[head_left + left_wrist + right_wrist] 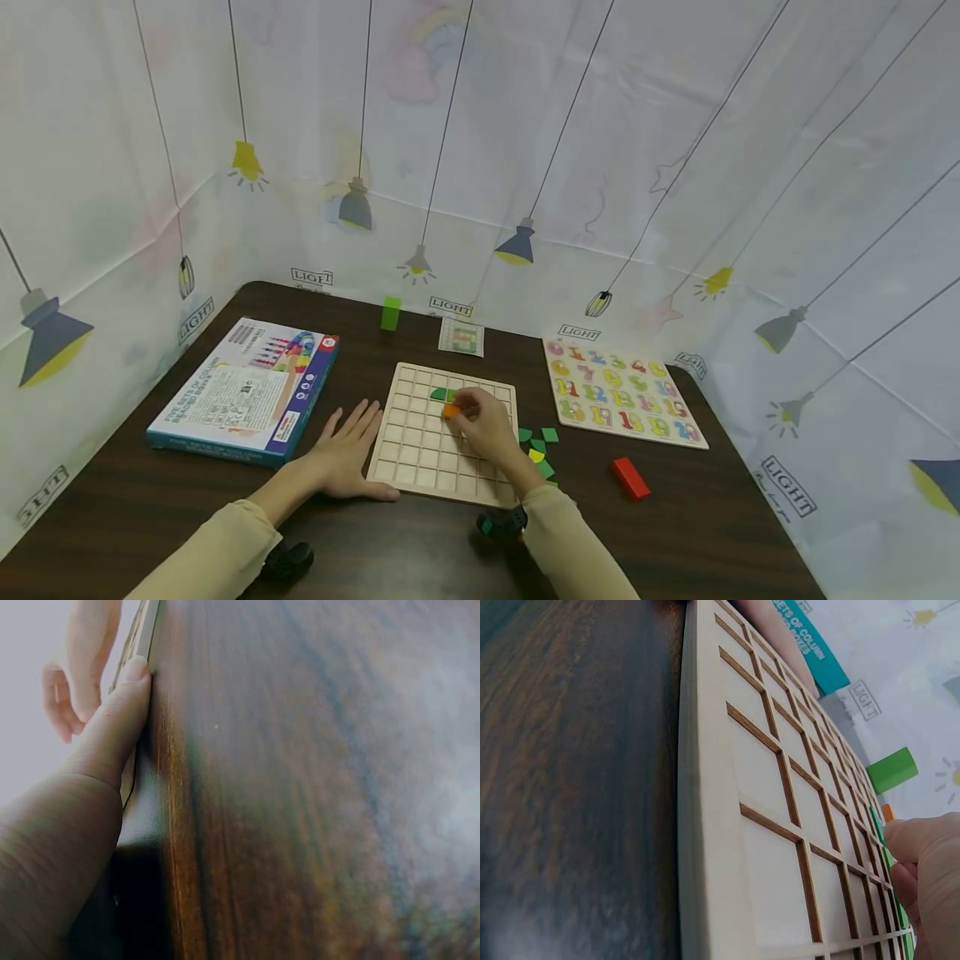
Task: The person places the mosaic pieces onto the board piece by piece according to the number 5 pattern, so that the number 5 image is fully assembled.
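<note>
Over the gridded board [426, 477]: right hand [483, 423] is pinching orange piece [451, 411] — obscuring gridded board.
Left hand [343, 454]: lying spread, touching gridded board.
Green pieces [551, 435]: lying alongside.

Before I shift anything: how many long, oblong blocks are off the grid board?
2: a green block beyond the grid board, and a red block to the board's right. Others could be hidden.

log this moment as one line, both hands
right hand: pinches orange piece over board | left hand: spread at board's left edge | green pieces: some on board, others beside
</note>
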A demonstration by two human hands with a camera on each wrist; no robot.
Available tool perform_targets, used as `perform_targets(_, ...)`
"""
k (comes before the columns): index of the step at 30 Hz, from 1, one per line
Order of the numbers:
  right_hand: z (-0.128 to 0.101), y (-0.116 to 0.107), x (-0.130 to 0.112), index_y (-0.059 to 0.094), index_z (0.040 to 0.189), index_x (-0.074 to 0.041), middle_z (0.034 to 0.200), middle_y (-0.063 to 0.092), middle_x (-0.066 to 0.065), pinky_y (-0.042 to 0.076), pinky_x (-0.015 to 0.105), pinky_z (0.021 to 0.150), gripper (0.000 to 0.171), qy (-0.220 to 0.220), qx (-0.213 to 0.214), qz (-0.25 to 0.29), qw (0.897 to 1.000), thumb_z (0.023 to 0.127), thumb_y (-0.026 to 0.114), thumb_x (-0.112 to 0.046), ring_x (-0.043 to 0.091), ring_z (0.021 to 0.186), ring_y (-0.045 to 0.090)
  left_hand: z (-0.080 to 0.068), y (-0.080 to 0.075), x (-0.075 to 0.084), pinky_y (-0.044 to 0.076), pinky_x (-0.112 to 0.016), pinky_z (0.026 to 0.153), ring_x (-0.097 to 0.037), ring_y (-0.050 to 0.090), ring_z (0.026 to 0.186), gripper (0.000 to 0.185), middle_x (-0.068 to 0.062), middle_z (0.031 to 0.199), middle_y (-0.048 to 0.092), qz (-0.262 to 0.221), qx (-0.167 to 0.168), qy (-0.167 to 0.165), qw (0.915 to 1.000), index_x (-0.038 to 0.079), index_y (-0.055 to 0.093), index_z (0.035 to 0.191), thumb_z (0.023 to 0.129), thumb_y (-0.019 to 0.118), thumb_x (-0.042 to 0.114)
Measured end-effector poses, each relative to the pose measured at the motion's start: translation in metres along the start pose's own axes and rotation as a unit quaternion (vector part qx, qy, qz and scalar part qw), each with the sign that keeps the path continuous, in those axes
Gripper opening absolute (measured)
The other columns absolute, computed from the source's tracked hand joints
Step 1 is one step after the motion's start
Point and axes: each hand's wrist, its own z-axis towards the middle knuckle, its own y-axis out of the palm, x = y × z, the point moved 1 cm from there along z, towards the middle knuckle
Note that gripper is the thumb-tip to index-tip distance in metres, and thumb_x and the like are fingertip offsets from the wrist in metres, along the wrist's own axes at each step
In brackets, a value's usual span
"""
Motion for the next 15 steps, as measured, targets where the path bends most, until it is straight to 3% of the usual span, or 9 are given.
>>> perform_targets(15, 0.016, 0.015, -0.002, 0.061, 0.111, 0.003, 0.098, 0.063, 0.01, 0.052, 0.025, 0.071, 0.028, -0.004, -0.006, -0.023, 1.0, 0.083, 0.068, 0.0, 0.018, 0.084, 0.062, 0.003, 0.003, -0.004, -0.002, -0.056, 0.109, -0.028, -0.003, 0.143, 0.132, -0.012, 0.157, 0.003, 0.01, 0.002, 0.0, 1.0, 0.005, 0.011, 0.152, 0.059, 0.044, 0.092)
